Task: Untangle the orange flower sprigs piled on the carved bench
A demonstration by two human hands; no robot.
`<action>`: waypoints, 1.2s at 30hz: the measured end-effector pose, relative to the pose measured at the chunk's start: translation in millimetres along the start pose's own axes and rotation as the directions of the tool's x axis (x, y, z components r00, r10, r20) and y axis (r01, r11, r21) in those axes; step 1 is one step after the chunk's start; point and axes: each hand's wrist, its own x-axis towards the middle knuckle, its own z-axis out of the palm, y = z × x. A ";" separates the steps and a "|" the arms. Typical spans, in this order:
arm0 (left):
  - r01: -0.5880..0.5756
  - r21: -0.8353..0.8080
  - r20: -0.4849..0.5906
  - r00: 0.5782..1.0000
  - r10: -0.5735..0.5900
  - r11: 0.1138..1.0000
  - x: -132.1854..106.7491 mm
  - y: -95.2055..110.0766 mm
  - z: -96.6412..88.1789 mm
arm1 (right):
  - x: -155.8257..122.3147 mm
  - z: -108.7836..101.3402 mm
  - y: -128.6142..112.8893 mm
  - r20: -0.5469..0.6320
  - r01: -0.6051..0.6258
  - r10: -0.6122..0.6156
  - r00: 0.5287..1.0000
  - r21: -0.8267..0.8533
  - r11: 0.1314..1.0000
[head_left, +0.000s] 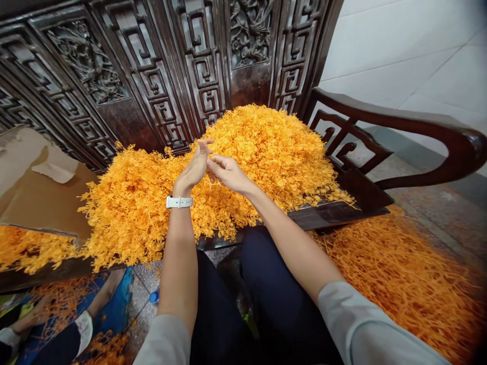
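Note:
My left hand (197, 166), with a pale watch strap (179, 202) on its wrist, is raised over a heap of small frilly yellow-orange sprigs (274, 152). Its fingers are stretched and slightly bent, apart from one another. My right hand (227, 172) meets it at the palm, thumb and fingers pressed together in a pinch. Whatever is in that pinch is too small or hidden to make out. Both hands are above the middle of the heap, which lies on a dark wooden bench seat (312, 217).
The bench has a carved back (198, 45) and a curved armrest (411, 114) at right. A torn cardboard box (45, 187) stands at left. Orange strands (403, 274) are piled on the floor at right. Another person's arm (106, 294) shows at lower left, near a blue bottle cap (153, 297).

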 end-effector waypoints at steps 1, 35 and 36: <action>0.046 -0.036 0.029 0.999 -0.045 0.998 -0.2 0.5 -1.2 | -1.2 0.5 -2.6 0.017 -0.041 0.040 0.999 0.031 0.999; 0.053 -0.068 0.033 0.998 -0.050 0.996 3.3 5.1 -5.8 | 6.2 -4.5 -1.9 -0.390 -0.006 0.109 0.914 0.256 0.967; 0.039 -0.080 0.070 0.997 -0.034 0.996 3.7 4.5 -6.0 | 5.8 -4.3 -1.7 -0.387 0.001 0.095 0.917 0.240 0.971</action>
